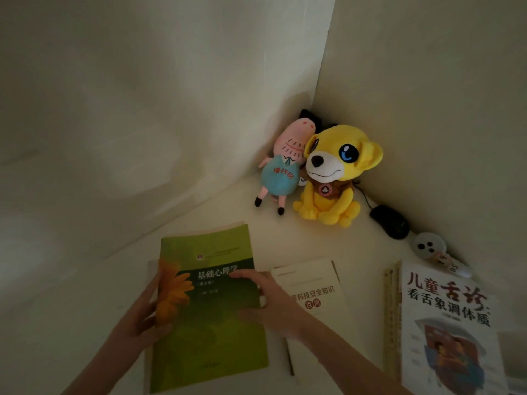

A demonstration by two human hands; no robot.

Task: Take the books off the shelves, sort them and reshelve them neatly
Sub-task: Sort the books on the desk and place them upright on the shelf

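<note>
A green book [216,332] with an orange flower on its cover lies flat on the white surface, on top of another book whose pale edge shows at the left. My left hand [142,312] touches the green book's left edge with straight fingers. My right hand [271,303] rests on its right edge, fingers spread over the cover. A cream book [316,297] with red and dark lettering lies just to the right, partly under my right forearm. Further right, a white book [447,329] with large red and black lettering tops a small stack.
A pink pig plush [285,158] and a yellow dog plush [333,175] sit in the corner against the walls. A black computer mouse [389,220] with its cable and a small round white object [427,245] lie along the right wall.
</note>
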